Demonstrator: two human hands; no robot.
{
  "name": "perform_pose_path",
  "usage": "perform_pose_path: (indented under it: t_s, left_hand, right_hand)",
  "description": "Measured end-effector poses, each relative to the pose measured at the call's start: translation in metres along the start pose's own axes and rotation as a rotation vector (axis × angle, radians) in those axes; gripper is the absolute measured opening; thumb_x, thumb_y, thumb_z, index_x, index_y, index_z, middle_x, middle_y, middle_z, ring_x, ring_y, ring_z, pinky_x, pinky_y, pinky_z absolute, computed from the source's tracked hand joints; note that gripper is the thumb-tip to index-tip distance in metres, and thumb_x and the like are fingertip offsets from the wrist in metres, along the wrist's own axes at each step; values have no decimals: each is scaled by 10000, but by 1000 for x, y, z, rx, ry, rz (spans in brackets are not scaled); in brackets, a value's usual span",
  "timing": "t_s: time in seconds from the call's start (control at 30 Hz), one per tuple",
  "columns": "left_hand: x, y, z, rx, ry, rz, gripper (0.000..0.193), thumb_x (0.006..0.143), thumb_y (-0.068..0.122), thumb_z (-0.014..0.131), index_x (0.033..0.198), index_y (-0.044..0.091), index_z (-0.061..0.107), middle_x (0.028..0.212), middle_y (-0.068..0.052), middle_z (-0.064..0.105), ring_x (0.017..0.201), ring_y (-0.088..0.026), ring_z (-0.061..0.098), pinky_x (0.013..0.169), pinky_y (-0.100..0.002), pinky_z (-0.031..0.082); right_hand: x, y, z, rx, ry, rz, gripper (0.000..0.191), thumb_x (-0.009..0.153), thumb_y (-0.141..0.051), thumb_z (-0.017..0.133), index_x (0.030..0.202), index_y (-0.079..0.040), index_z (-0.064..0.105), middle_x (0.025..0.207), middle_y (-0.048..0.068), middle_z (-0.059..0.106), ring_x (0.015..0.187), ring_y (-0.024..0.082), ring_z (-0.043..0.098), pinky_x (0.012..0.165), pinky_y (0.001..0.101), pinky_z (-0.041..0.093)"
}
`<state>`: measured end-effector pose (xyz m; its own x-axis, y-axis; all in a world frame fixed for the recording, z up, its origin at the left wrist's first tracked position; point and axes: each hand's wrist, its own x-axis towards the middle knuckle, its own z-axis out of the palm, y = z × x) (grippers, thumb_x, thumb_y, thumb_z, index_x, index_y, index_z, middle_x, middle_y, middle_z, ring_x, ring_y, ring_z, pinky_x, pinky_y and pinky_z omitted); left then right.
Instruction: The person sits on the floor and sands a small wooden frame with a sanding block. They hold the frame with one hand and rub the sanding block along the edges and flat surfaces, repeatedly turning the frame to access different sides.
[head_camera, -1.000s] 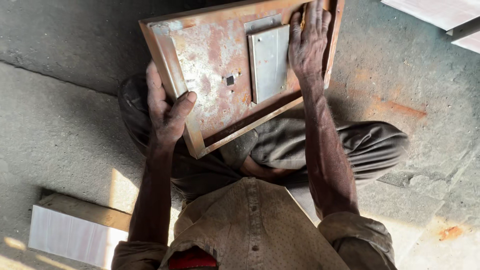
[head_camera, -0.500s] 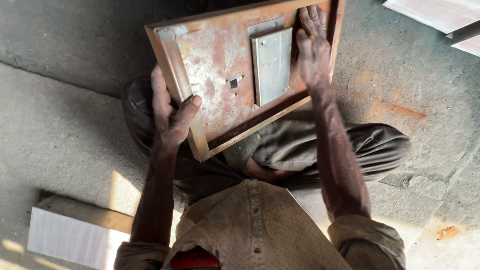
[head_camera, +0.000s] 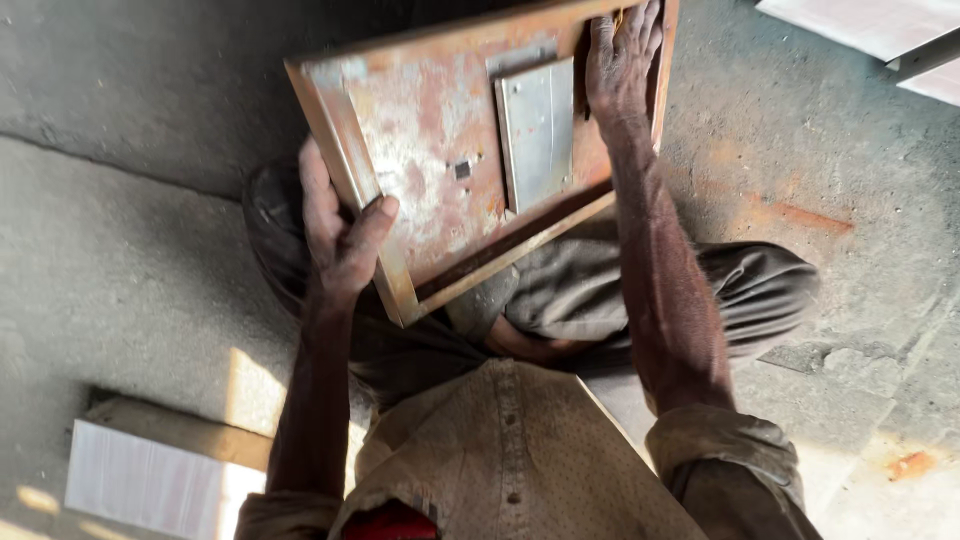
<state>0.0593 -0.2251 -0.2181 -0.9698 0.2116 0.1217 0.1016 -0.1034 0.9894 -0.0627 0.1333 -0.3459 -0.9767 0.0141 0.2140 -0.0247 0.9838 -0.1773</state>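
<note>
Item: rusty rectangular metal frame panel (head_camera: 430, 170) with a grey steel plate (head_camera: 538, 133), held tilted above our lap. Our left hand (head_camera: 340, 240) had its fingers clamped on the near-left edge; our right hand (head_camera: 622, 62) gripped the far-right edge.

One rusty framed metal panel (head_camera: 420, 150), one grey plate (head_camera: 537, 132) on it, two white blocks (head_camera: 140, 480)

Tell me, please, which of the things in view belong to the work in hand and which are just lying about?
In hand:
- rusty metal panel, with a raised frame
- grey plate fixed on it
- left hand, grip on the panel's left edge
- right hand, grip at its upper right

Lying about:
- white slab on wood, lower left
- pale sheets, upper right
- concrete floor
</note>
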Motion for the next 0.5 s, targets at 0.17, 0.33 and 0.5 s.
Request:
perform_pose_path:
  t_s: [0.17, 0.33, 0.5]
  left_hand:
    - [0, -8, 1, 70, 17, 16, 787, 1055, 251, 704, 1629, 22, 216, 1467, -157, 473, 1292, -174, 478, 1133, -394, 434]
    - [-4, -12, 2, 14, 16, -1, 807, 1064, 285, 715, 1625, 19, 199, 1482, -154, 468, 1312, -186, 483, 1143, -407, 446]
    - [-4, -9, 1, 49, -8, 25, 805, 1071, 269, 724, 1629, 25, 197, 1507, -153, 443, 1330, -187, 456, 1168, -404, 417]
  right_hand:
    - [-15, -9, -7, 303, -26, 37, 559, 1201, -342, 284, 1689, -93, 174, 1722, 282, 163, 1567, 495, 183, 1287, 619, 251]
    - [-64, -2, -20, 755, -324, 796, 751, 1107, -521, 308, 1654, -52, 95, 1670, 294, 190, 1461, 535, 250, 1174, 622, 337]
    - [-87, -27, -36, 898, -380, 1068, 860, 1031, -641, 338, 1624, -52, 137, 1648, 262, 302, 1500, 408, 384, 1196, 554, 426]
